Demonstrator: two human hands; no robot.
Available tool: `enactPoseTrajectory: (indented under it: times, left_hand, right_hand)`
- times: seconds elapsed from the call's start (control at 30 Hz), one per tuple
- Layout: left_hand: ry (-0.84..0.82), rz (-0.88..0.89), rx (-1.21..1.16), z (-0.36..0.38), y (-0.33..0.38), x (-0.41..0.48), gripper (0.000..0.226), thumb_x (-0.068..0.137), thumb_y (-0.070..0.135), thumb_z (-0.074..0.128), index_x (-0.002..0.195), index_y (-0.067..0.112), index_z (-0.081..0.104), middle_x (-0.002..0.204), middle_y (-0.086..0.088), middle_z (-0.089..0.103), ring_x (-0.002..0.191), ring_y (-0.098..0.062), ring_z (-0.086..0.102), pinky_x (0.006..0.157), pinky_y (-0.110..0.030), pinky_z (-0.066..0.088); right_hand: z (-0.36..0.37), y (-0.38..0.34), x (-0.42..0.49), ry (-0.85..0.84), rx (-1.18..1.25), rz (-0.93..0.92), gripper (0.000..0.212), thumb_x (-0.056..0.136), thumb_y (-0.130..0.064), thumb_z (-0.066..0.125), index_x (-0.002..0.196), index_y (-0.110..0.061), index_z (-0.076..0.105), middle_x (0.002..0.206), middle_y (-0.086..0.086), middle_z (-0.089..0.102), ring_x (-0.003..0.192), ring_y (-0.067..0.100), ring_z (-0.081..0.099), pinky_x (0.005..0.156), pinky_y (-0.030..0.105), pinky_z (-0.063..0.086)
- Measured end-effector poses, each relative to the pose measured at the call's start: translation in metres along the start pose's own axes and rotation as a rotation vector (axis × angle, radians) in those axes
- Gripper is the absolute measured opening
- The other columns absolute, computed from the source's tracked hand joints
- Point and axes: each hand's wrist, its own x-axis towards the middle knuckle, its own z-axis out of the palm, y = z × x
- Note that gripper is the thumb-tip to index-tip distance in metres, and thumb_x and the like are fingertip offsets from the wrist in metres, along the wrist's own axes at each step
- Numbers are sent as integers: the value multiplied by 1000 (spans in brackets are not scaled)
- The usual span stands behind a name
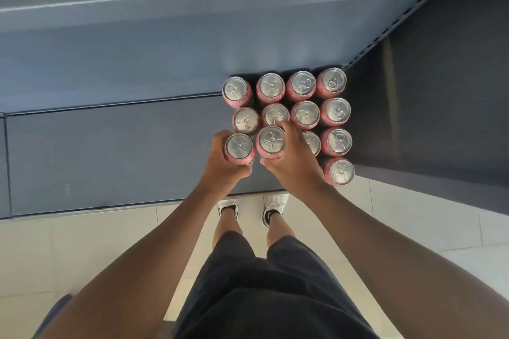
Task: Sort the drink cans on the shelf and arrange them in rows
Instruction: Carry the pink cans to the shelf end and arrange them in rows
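Several red drink cans with silver tops stand in rows at the right end of a grey shelf. My left hand grips the front-left can from the near side. Beside it, my right hand is curled round another can, its fingers reaching between the cans behind. A third-row can is partly hidden by my right hand. The front-right can stands alone at the shelf's front edge. The back row starts with a can at the left.
A higher grey shelf juts out above the cans. A dark side panel closes the shelf on the right. Bare shelf surface stretches left of the cans. Below are a pale tiled floor and my feet in white shoes.
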Motion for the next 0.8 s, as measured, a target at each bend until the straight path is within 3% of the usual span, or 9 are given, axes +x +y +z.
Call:
enactPoseTrajectory:
  times: [0.1,0.17,0.47,0.6,0.8]
  left_hand:
    - [45,69,49,6,-12,4,71,59,5,87,107,39,48,106,2,61,100,-19,62,85,-41,54]
    - [39,83,68,8,-15,7,66,62,7,86,111,33,50,103,8,63,99,-17,62,84,-40,55]
    - [98,13,85,26,-19,4,64,69,11,81,115,38,46,99,16,64,90,3,61,68,-7,45]
    - [115,-2,18,30,-20,1,62,71,6,79,118,32,48,101,15,64,90,3,61,65,-4,44]
    - [114,17,-5,33,-20,2,65,71,4,78,121,30,46,112,7,61,98,-2,60,70,-4,44]
  right_hand:
    - [10,5,-2,57,-231,-55,78,74,-27,84,140,-16,44,139,1,51,128,24,45,105,41,35]
    - [15,8,-3,105,-341,-40,79,72,-33,84,140,-21,45,143,0,46,131,26,36,108,39,21]
    - [35,33,1,242,-646,-5,87,52,-39,94,128,-21,55,136,12,47,122,34,39,101,51,37]
    - [42,38,0,305,-716,-20,88,50,-43,94,127,-20,57,135,14,49,120,31,31,96,51,42]
    - [43,39,0,348,-693,7,88,52,-48,90,125,-20,50,138,13,48,120,34,42,97,50,41]
